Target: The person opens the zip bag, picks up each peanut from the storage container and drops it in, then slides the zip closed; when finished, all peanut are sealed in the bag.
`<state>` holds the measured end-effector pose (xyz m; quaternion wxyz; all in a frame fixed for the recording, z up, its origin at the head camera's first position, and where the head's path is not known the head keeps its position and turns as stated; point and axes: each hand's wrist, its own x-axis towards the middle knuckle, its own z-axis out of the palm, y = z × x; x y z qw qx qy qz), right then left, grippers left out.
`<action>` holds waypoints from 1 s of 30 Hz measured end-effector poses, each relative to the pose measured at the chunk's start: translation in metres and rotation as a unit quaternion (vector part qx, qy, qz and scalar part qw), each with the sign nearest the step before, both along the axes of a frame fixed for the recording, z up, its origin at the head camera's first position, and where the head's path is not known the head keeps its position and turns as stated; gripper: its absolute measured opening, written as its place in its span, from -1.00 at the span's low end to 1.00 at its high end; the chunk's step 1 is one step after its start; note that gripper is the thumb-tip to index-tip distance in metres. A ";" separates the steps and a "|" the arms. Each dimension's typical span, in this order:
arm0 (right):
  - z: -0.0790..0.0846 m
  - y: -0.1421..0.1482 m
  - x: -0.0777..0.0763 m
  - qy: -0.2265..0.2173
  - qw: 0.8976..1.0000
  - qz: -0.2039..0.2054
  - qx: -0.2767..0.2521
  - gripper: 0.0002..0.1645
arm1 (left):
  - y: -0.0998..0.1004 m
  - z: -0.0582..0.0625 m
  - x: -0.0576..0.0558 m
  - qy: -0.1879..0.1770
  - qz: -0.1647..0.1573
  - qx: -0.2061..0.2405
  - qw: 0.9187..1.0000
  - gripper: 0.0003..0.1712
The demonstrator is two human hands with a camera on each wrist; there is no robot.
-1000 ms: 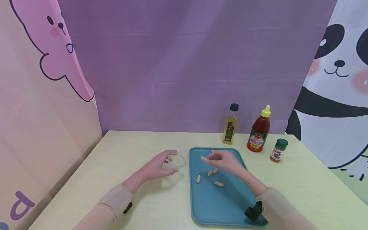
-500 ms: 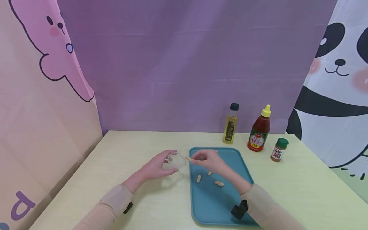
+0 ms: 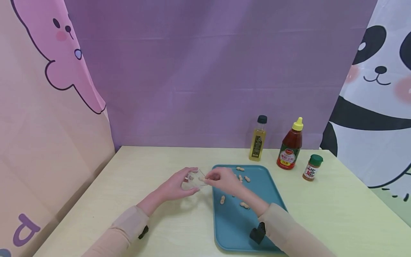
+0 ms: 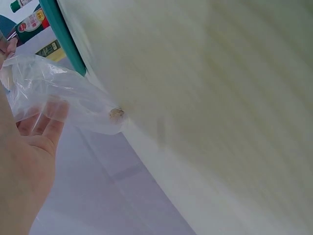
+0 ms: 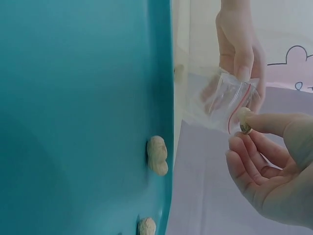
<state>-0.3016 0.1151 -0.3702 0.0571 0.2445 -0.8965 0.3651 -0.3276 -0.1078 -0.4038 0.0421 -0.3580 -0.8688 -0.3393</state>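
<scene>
My left hand (image 3: 177,184) holds a clear zip bag (image 3: 193,180) just left of the tray, thumb and fingers spread around its mouth. A red zip line runs along the mouth of the bag (image 5: 225,98) in the right wrist view. Down in the bag's far end lies a peanut (image 4: 116,114). My right hand (image 3: 224,179) pinches another unshelled peanut (image 5: 244,120) between thumb and fingertips, right at the bag's mouth. Below my right arm, the blue tray (image 3: 236,228) bears several loose peanuts, among them one peanut (image 3: 222,200) near its left edge.
Behind the tray stands an oil bottle (image 3: 258,139) with a dark cap. To its right are a red sauce bottle (image 3: 289,148) with a yellow tip and a small green-capped spice jar (image 3: 312,167). A purple cloth (image 3: 205,75) hangs behind the table.
My right hand has moved left from over the tray to the bag's mouth, carrying the peanut. Peanuts at the tray's back have come into view. The left hand and bag have stayed put.
</scene>
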 end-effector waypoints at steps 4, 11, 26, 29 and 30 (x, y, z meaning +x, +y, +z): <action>-0.001 -0.002 0.000 0.003 1.000 -0.005 -0.003 -0.79 | 0.001 0.000 -0.001 0.001 -0.002 0.003 1.000 -0.22; -0.002 -0.003 0.001 0.004 1.000 0.001 -0.010 -0.79 | 0.001 0.000 0.000 -0.005 0.012 -0.002 1.000 -0.21; -0.003 0.007 0.002 0.011 1.000 0.008 -0.022 -0.81 | 0.001 -0.001 -0.002 -0.006 0.014 0.001 1.000 -0.21; -0.001 0.014 0.005 0.004 1.000 0.003 -0.024 -0.82 | 0.001 -0.002 -0.003 -0.007 0.014 0.003 1.000 -0.21; 0.000 0.016 0.006 0.006 1.000 0.003 -0.024 -0.82 | 0.001 -0.002 -0.003 -0.007 0.015 0.002 1.000 -0.21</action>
